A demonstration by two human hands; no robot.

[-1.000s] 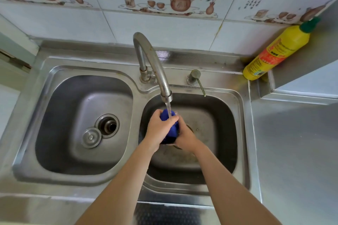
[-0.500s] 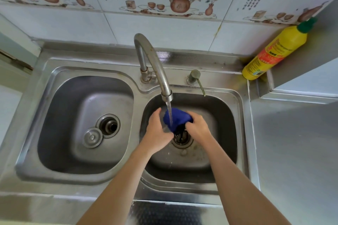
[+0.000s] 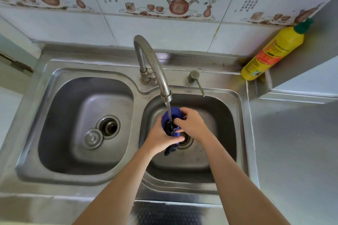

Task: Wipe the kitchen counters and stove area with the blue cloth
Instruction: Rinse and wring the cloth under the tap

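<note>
While both your left hand and right hand clamp fingers round the blue cloth under the tap stream, it soaks. Unwrung, it would likely flood the bench.

Behind the double stainless steel sink, the pale tiled wall carries a band of brown teapot pictures.

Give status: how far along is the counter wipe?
Early. Done: nothing visibly wiped. In hand: both hands, left and right, hold the cloth under the running tap over the right basin. Left: counter and stove, which is out of view.
</note>
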